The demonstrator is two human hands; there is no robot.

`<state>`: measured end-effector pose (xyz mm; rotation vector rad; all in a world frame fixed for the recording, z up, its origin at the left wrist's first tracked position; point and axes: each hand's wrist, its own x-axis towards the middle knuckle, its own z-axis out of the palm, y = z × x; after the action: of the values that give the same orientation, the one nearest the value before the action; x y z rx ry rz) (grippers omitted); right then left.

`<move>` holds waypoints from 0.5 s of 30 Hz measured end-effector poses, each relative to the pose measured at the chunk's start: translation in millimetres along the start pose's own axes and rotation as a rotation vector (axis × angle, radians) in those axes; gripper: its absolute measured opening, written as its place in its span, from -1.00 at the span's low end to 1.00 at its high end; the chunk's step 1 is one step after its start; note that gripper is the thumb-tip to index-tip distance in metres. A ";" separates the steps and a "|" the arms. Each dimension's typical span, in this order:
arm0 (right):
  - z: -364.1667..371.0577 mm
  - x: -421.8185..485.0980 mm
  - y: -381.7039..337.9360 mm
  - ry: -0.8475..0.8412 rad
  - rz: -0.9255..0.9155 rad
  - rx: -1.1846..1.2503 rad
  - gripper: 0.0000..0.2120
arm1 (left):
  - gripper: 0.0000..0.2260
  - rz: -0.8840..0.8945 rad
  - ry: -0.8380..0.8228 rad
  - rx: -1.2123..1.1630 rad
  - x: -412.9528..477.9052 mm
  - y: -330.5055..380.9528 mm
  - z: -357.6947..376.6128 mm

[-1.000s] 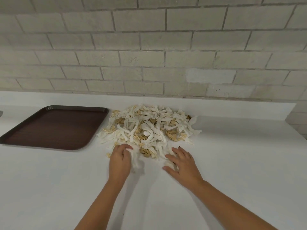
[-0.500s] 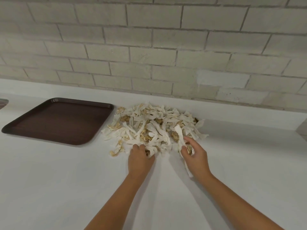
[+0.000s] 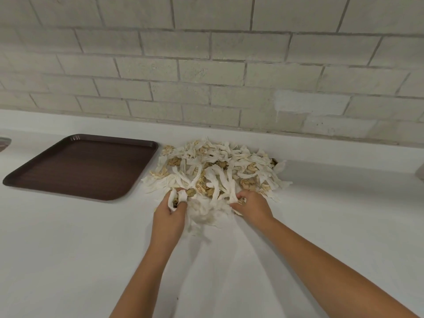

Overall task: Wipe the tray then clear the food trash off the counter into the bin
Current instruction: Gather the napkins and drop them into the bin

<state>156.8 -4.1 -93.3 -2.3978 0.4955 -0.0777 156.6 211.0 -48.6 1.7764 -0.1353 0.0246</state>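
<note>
Head view: food trash pile point(image 3: 215, 171) lies on the white counter point(image 3: 68, 249), just right of the brown tray point(image 3: 80, 166). At the pile's near edge, left hand point(image 3: 169, 214) and right hand point(image 3: 252, 206) curl fingers around white strips.

near worktop point(image 3: 68, 249) open on both sides of the arms, brown tray point(image 3: 82, 166) flat at left, food trash heap point(image 3: 220, 171) filling the middle just beside the tray's right edge, brick wall point(image 3: 206, 76) closing the back, open worktop right of the heap
</note>
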 end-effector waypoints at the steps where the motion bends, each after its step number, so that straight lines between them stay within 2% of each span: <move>1: 2.0 -0.4 1.5 0.024 -0.003 -0.026 -0.75 | -0.83 -0.005 0.011 -0.012 0.6 1.5 -1.6; 3: 4.1 -2.2 6.4 0.083 -0.007 -0.003 -0.83 | -0.82 -0.030 0.024 0.001 2.9 0.1 -3.1; 5: 0.9 -7.5 10.4 0.171 -0.016 0.123 -0.88 | -0.84 -0.066 0.018 0.061 4.6 -8.2 -1.6; 8: -12.3 -20.2 11.9 0.280 -0.033 0.329 -0.81 | -0.70 -0.084 -0.023 0.273 3.5 -29.2 4.9; 11: -32.0 -35.7 8.4 0.342 -0.098 0.454 -0.83 | -0.68 -0.043 -0.047 0.501 -2.2 -39.4 15.9; 13: -42.0 -45.1 8.5 0.318 -0.111 0.512 -0.93 | -0.46 0.047 -0.022 0.704 -3.9 -42.6 23.2; 15: -44.4 -54.2 15.7 0.277 -0.079 0.479 -0.83 | -0.27 0.145 -0.004 0.853 -3.6 -50.9 30.1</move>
<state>93.3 -22.2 -65.1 -1.9408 0.4473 -0.5112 156.7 192.2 -104.8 2.6131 -0.2859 0.2099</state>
